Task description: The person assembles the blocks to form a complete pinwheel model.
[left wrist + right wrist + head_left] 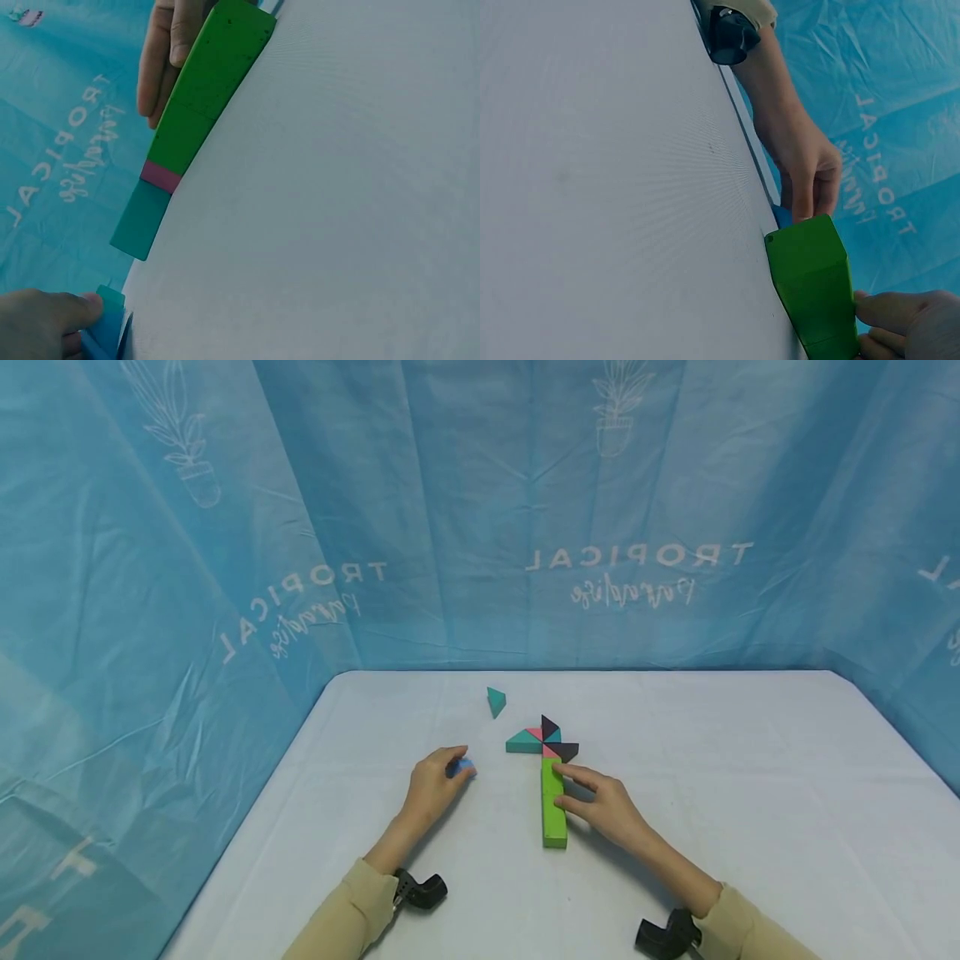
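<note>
My left hand pinches a small blue block between thumb and fingers, low over the white table; the fingers partly hide it. To its right, green blocks lie end to end in a straight bar. My right hand touches the right side of this bar with thumb and fingertips, not wrapped round it. In the right wrist view the thumb rests against the green side. Beyond the bar's far end sits a pinwheel of triangular blocks: teal, pink and black.
A lone teal triangular block lies farther back on the table, left of the pinwheel. The white tabletop reaches back to a blue printed curtain, which also hangs along the sides. Each wrist wears a black camera.
</note>
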Motion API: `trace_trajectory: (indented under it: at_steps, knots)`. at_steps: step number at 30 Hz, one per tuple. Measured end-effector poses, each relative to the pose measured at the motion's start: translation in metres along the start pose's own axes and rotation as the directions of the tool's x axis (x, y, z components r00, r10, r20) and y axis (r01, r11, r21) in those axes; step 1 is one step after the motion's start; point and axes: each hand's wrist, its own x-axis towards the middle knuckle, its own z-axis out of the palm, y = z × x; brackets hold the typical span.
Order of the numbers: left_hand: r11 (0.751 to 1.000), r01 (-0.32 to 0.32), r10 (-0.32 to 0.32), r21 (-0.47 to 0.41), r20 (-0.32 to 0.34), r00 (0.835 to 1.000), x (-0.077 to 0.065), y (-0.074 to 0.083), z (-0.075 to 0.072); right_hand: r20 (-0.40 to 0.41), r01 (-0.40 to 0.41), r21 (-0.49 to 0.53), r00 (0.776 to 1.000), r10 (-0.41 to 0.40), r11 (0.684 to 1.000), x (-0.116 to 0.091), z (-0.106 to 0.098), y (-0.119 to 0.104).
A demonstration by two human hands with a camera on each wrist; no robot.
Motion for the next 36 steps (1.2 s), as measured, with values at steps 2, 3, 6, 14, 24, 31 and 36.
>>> trace_trajectory:
  at_steps: [2,3,6,14,24,31,36]
  knots:
    - [1.0,0.013,-0.013,-0.004,-0.007,1.0,0.001,0.0,-0.001,-0.001,0.0,-0.001,1.0,0.0,1.0,0.0,0.0,0.0]
    - [1.0,0.027,-0.027,-0.011,-0.011,1.0,0.001,0.0,-0.001,-0.001,0.001,-0.001,1.0,-0.001,1.0,0.0,0.0,0.0]
    - [0.997,0.069,-0.07,-0.036,-0.028,0.997,0.004,-0.001,-0.002,0.001,0.005,-0.001,1.0,-0.005,1.0,0.0,0.0,0.0]
    - [0.99,0.14,-0.142,-0.036,-0.058,0.988,0.007,-0.006,-0.005,0.002,0.015,-0.003,1.0,-0.015,1.0,-0.001,0.001,0.0]
    - [0.993,0.089,-0.096,-0.072,-0.109,0.989,0.006,-0.01,-0.007,0.003,0.01,-0.002,1.0,-0.01,1.0,0.0,0.001,0.002]
    - [0.987,0.12,-0.126,-0.107,-0.05,0.991,-0.008,-0.003,-0.012,0.005,0.002,-0.015,1.0,-0.002,1.0,0.0,0.001,0.0]
    - [0.99,0.121,-0.122,-0.068,-0.018,0.992,-0.016,0.001,-0.013,0.004,0.0,-0.013,1.0,0.0,1.0,0.0,0.0,0.0]
